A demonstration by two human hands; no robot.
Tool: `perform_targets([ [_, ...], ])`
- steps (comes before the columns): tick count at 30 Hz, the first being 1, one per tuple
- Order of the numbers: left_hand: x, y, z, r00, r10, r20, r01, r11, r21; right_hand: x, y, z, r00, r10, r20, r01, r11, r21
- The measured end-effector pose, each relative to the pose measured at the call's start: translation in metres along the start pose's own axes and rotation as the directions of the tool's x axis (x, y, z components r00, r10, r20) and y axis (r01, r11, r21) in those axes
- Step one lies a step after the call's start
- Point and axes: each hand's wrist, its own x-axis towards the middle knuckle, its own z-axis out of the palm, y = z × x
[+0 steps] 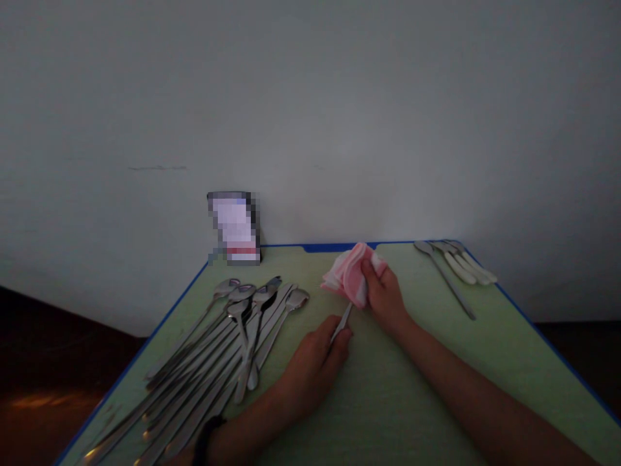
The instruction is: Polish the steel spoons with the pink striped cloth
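Note:
My left hand [317, 359] rests on the green table [417, 382] with its fingers pinched on the handle of a metal spoon [342, 321]. The spoon's far end runs up into a pink and white cloth [350, 275], so its bowl is hidden. My right hand [385, 294] is closed round that cloth, wrapping it over the spoon's end near the table's far middle.
A pile of several long-handled metal spoons [228, 343] lies at the left of the table. A few spoons [453, 265] lie apart at the far right corner. A small card or box [235, 228] stands against the white wall at the table's back edge.

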Motion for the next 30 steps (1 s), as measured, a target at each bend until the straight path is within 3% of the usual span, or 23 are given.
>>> perform_targets([
  [2,0.000,0.001,0.000,1.000,0.010,0.002,-0.010,1.000,-0.003,0.006,-0.001,-0.006,0.992,-0.109,-0.056,0.102,0.988,-0.114],
  [4,-0.001,0.002,-0.002,1.000,0.011,0.001,-0.011,1.000,-0.023,0.009,-0.002,-0.009,0.988,-0.137,-0.076,0.125,0.981,-0.149],
  [11,-0.008,0.004,-0.006,0.982,0.047,0.183,0.006,0.961,-0.277,0.012,0.005,-0.013,0.988,-0.020,-0.150,0.016,1.000,-0.026],
  [15,-0.008,0.002,-0.001,0.975,0.101,0.198,-0.036,0.951,-0.307,0.016,0.009,-0.013,0.982,0.081,-0.172,-0.066,0.993,0.093],
  [20,-0.004,0.000,0.001,0.980,0.099,0.171,-0.051,0.962,-0.268,0.015,0.006,-0.011,0.969,0.214,-0.127,-0.172,0.946,0.276],
  [24,0.000,-0.001,0.002,0.992,0.023,0.121,0.006,0.972,-0.235,0.006,-0.001,-0.006,0.958,0.282,-0.049,-0.239,0.884,0.401],
  [30,0.001,0.002,0.001,0.995,0.017,0.102,-0.001,0.988,-0.157,-0.018,-0.008,0.009,0.957,0.287,0.048,-0.288,0.904,0.316],
])
